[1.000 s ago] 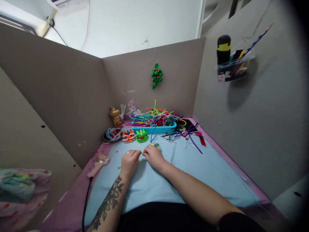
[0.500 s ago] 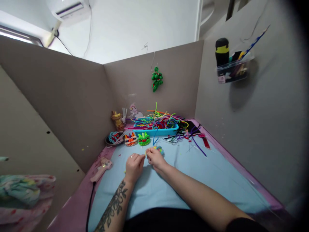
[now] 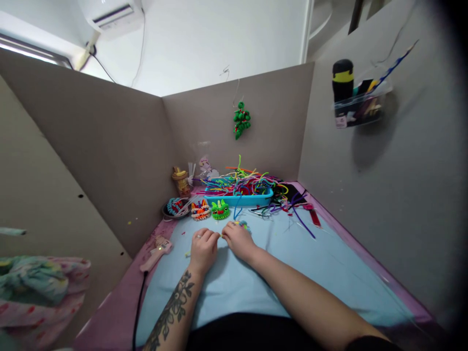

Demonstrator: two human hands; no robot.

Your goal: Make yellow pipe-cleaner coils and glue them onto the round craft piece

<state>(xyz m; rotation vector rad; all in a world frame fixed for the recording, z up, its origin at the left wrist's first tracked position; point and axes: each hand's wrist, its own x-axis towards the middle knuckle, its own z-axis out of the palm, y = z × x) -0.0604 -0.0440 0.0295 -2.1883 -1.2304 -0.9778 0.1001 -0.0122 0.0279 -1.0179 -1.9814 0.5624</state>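
Pinching a small yellow piece [image 3: 221,236] between two hands

Stretches both forearms in from the near edge of the table [image 3: 106,312], slanting inward to meet over the middle of its blue cloth [image 3: 314,253]; holds the left hand [image 3: 204,248] back upward, knuckles bent, thumb and forefinger closed at the tips on the yellow; sets the right hand [image 3: 237,240] opposite, back upward too, fingers curled over toward the left and closed on the same piece; shows only a sliver of it in the narrow gap between the two sets of fingertips; has a fuzzy blue-and-yellow piece [image 3: 244,225] just beyond the right hand, partly hidden by it, cannot tell whether touching; has a yellow-green scrap [image 3: 187,254] just left of the left hand; has a pink glue gun [image 3: 156,256] along the left edge, and toward the far edge an orange figure [image 3: 200,210] beside a green figure [image 3: 220,210], before a blue tray [image 3: 237,200]
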